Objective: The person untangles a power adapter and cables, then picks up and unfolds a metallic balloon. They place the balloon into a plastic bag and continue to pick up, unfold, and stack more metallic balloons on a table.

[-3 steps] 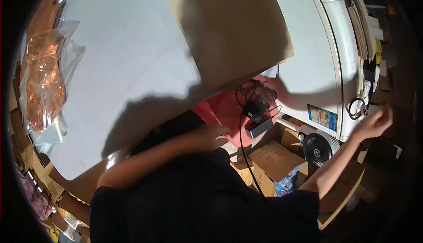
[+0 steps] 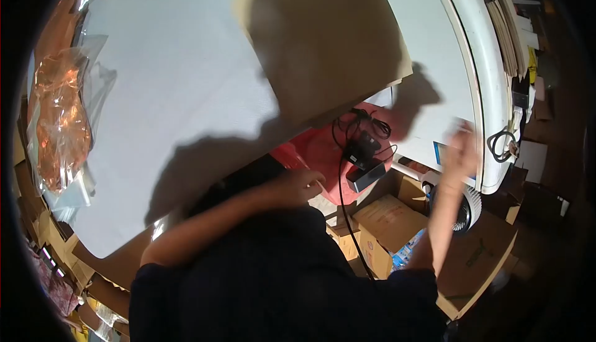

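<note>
My left hand (image 2: 300, 188) is held low in front of my body, beside the red plastic bag or cover (image 2: 332, 184). Its fingers curl inward, and whatever they may hold is hidden. My right hand (image 2: 459, 151) is over the near right corner of the white table, smeared by motion, so its fingers cannot be made out. It partly covers a blue printed label (image 2: 438, 153). Between the two hands, black power adapters (image 2: 361, 151) with coiled cables lie on the red plastic. A large sheet of brown cardboard (image 2: 329, 44) rests flat on the white tabletop (image 2: 180, 75).
Clear plastic bags with orange film (image 2: 64, 115) lie along the table's left side. Below the right edge are an open cardboard box (image 2: 388, 221) and a fan (image 2: 473, 208). A black cable (image 2: 345, 218) hangs toward my body. Stacked cardboard (image 2: 506, 31) stands at right.
My right hand has swung left from beyond the table's right edge to over its near corner. My left hand has moved slightly up, staying near the red plastic.
</note>
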Available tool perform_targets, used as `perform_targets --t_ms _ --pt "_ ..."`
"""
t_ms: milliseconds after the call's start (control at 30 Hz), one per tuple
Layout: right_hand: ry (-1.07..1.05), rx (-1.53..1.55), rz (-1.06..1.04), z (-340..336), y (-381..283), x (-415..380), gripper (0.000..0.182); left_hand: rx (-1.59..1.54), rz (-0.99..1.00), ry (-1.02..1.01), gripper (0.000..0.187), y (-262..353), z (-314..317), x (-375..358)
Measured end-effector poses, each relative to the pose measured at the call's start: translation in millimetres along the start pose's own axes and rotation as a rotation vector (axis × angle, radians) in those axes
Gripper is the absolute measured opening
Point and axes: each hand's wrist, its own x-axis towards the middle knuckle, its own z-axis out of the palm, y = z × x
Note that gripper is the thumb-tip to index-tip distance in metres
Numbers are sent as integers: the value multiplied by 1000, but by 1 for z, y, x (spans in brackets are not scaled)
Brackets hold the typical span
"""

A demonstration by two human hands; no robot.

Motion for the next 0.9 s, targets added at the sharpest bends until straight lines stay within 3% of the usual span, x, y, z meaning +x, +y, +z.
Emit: perform_targets --t_ms 33,67,133,167,300,400,500,633,833,900 --pt "-316 -262 61 26 -25 -7 30 -64 -30 12 36 -5 1 2" --pt "-430 -196 34 56 -21 -17 33 -132 -56 23 36 -9 3 4" --pt "-588 -395 -12 118 45 -61 38 -191 -63 29 35 -19 4 6" --pt "-775 -584 70 141 76 -82 46 -221 -71 39 35 -22 4 5" --pt "-863 -483 276 170 86 -85 41 -246 -92 94 34 -23 -4 7" --pt "-929 -484 46 172 86 -80 31 -275 -73 164 35 -27 -1 10" --pt "-816 -636 -68 170 79 -66 18 -245 -11 220 34 -41 -1 20" --pt "-522 -523 -373 140 41 -52 10 -295 -38 293 34 -41 -5 22" --pt "-310 -495 -415 125 47 -65 9 -39 32 390 34 -17 -21 25" --pt "-378 -564 -301 128 62 -65 9 -17 20 379 34 -12 -25 23"
